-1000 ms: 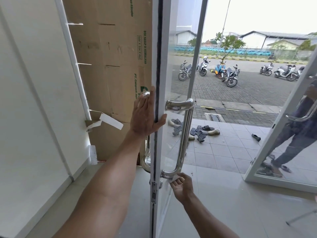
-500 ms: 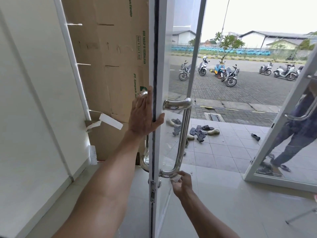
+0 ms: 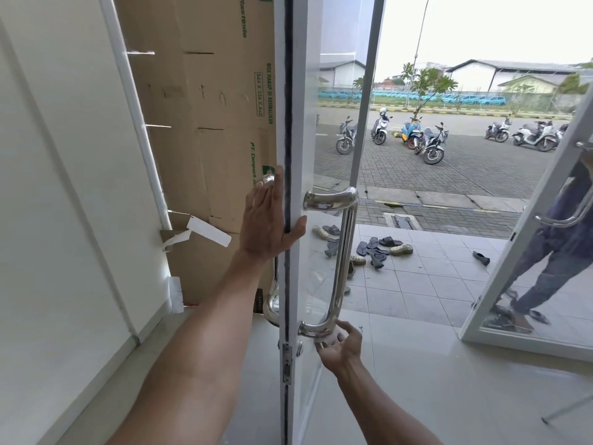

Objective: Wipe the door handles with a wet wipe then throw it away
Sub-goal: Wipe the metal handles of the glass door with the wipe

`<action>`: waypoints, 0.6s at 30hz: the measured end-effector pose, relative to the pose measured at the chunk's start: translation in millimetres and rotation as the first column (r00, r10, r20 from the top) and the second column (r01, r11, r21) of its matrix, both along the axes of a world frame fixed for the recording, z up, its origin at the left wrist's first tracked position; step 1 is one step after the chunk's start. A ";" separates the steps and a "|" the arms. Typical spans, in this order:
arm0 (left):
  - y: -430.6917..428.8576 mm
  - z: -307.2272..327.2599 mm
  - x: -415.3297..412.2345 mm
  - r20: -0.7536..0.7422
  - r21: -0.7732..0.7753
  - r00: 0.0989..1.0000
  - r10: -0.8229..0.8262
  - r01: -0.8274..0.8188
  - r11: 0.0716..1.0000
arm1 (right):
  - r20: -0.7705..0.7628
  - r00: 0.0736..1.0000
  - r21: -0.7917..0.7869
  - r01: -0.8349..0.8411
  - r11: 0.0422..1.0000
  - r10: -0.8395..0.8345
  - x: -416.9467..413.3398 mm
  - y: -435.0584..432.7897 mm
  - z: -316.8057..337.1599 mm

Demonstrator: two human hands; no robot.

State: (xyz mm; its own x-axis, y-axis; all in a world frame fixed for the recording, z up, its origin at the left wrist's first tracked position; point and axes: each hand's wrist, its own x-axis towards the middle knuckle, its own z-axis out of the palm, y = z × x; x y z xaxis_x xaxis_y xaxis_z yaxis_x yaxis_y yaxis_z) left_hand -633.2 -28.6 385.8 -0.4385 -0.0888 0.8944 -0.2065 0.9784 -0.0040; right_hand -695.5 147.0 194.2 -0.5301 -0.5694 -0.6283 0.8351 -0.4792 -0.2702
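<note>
A white-framed glass door [image 3: 296,91] stands edge-on in front of me. A polished steel pull handle [image 3: 345,252] is on its right face, and a matching handle [image 3: 272,305] shows partly on its left face. My left hand [image 3: 266,226] grips the door's edge, fingers flat on the left side and thumb wrapped to the right. My right hand [image 3: 341,346] cups the lower bend of the right handle from below. It presses a white wet wipe [image 3: 329,340] against the steel. Most of the wipe is hidden by my fingers.
Flattened cardboard [image 3: 208,123] leans behind the door, against a white wall [image 3: 64,187]. A second glass door [image 3: 529,252] with its own handle [image 3: 564,220] stands open at right, a person [image 3: 561,258] seen through it. Sandals [image 3: 378,248] lie on the tiled porch; motorbikes [image 3: 430,142] are parked beyond.
My right hand has risen from just below the handle and closed up against its lower bend with the wipe. My left hand keeps its hold on the door's edge.
</note>
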 end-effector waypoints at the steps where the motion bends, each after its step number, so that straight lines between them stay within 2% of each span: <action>1: 0.4 -0.2 0.2 0.000 0.007 1.000 0.004 -0.004 1.000 | 0.009 1.000 -0.024 -0.005 1.000 0.005 0.4 -1.4 -0.8; 5: 0.2 -1.4 -1.7 0.001 0.012 1.000 0.007 -0.007 1.000 | 0.021 0.997 -0.165 -0.067 0.984 0.072 16.0 -15.1 0.0; 8: -0.7 -0.9 -1.6 -0.008 0.005 1.000 -0.001 0.001 1.000 | -0.002 0.999 -0.094 -0.043 0.995 0.043 22.7 -20.4 5.9; 10: -1.8 -0.5 -0.9 -0.016 -0.001 1.000 -0.004 0.004 1.000 | -0.052 0.997 0.081 -0.048 0.996 0.053 24.3 -20.4 11.3; 12: -2.2 -0.1 0.0 -0.023 -0.001 1.000 -0.006 0.006 1.000 | -0.119 0.992 0.321 -0.010 0.947 0.051 27.0 -19.6 14.1; 13: -2.6 -0.3 0.3 -0.025 0.002 1.000 -0.005 0.005 1.000 | -0.180 0.983 0.453 0.042 0.891 0.045 29.6 -20.1 13.3; 14: -2.7 -0.5 0.5 -0.024 0.006 1.000 -0.001 0.001 1.000 | -0.285 0.956 0.608 0.130 0.783 0.062 32.2 -20.2 12.6; 15: -2.6 -0.8 0.2 -0.021 0.010 1.000 0.002 -0.002 1.000 | -0.417 0.904 0.690 0.247 0.681 0.094 34.3 -19.7 12.5; 16: -2.8 -1.3 0.7 -0.016 0.015 1.000 0.006 -0.005 1.000 | -0.590 0.796 0.674 0.391 0.626 0.137 36.7 -19.6 10.1; 17: -3.1 -1.2 0.9 -0.012 0.019 1.000 0.006 -0.006 1.000 | -0.740 0.638 0.610 0.503 0.612 0.213 38.5 -19.6 6.4; 18: -3.4 -1.3 0.8 -0.011 0.019 1.000 0.007 -0.007 1.000 | -0.819 0.449 0.568 0.541 0.620 0.358 38.5 -19.7 -2.4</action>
